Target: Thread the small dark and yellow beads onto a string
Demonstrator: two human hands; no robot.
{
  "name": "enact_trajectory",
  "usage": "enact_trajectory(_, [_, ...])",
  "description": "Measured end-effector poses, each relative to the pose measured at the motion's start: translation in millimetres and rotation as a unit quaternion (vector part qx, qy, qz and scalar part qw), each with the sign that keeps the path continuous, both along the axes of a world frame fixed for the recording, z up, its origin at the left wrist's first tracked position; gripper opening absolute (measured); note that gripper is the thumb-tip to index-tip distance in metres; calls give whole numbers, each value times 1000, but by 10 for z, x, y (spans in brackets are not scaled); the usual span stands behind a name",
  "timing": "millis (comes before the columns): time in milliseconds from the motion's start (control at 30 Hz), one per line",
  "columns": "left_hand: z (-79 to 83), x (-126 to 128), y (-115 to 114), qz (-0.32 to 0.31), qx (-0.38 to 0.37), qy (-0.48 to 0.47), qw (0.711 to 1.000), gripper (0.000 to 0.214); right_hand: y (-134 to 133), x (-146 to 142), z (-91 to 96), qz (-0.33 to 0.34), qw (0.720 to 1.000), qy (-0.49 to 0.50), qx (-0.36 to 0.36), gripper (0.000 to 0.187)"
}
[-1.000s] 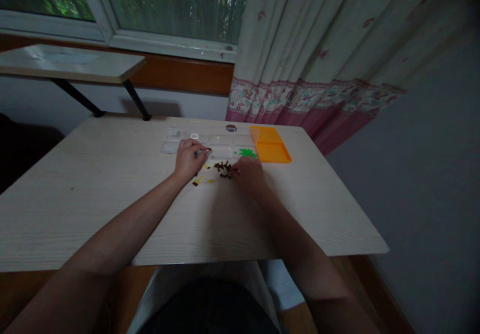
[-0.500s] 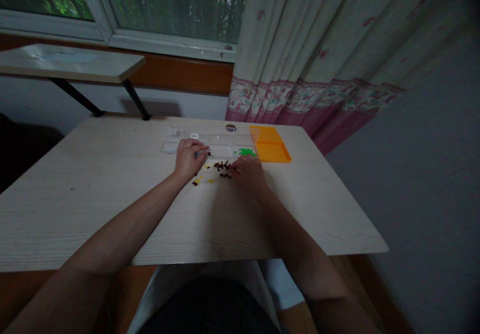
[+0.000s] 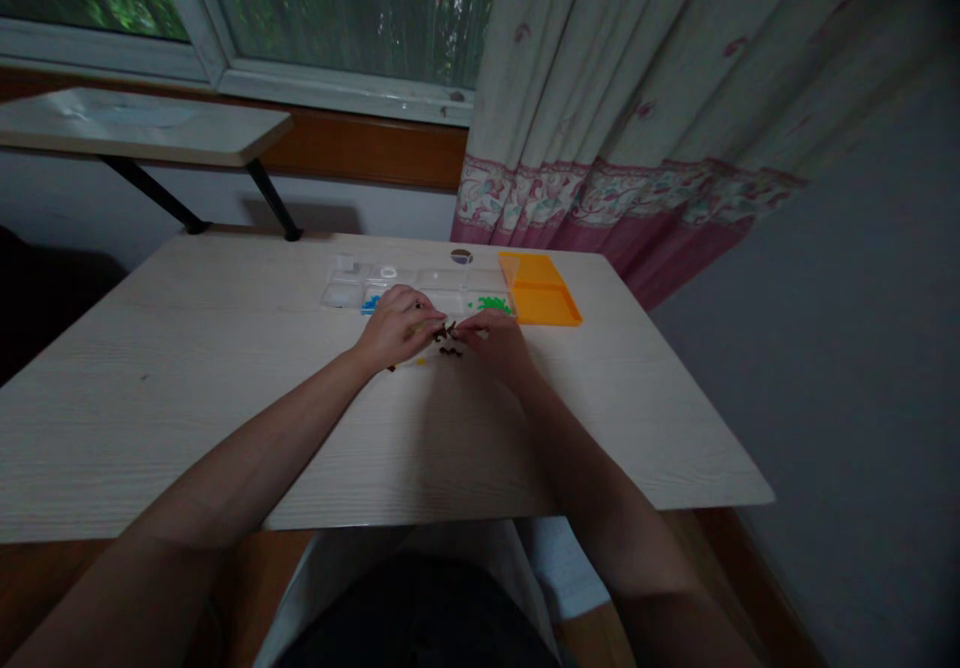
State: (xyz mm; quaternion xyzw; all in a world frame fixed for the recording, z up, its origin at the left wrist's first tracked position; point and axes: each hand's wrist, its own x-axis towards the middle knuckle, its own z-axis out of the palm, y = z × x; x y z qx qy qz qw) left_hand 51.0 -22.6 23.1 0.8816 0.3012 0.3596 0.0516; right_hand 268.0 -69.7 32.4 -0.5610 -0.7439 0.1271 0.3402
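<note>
Two light pinches suit these small brown pieces [image 3: 451, 352]: our left hand [image 3: 397, 329] and right hand [image 3: 496, 341] hold fingertips together, though whether on anything we cannot tell.

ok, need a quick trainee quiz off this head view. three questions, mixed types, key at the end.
1. Multiple choice: what colour is the tray at the right end of the clear box? A) purple B) orange C) black
2. True or false: the green pieces lie to the left of the blue pieces.
3. Fill in: the small pieces between the fingertips of the left hand and the right hand are dark ____.

Key: 1: B. 2: false, they lie to the right. 3: brown.
</note>
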Motion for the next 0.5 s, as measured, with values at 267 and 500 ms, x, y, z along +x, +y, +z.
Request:
enact_trajectory(267, [25,18,-29,-29,-4,21,999,28,0,-42,39,3,996,73,-47,7])
enact_trajectory(500, [47,25,-39,-50,-13,18,999,28,-8,-54,21,18,996,73,-47,7])
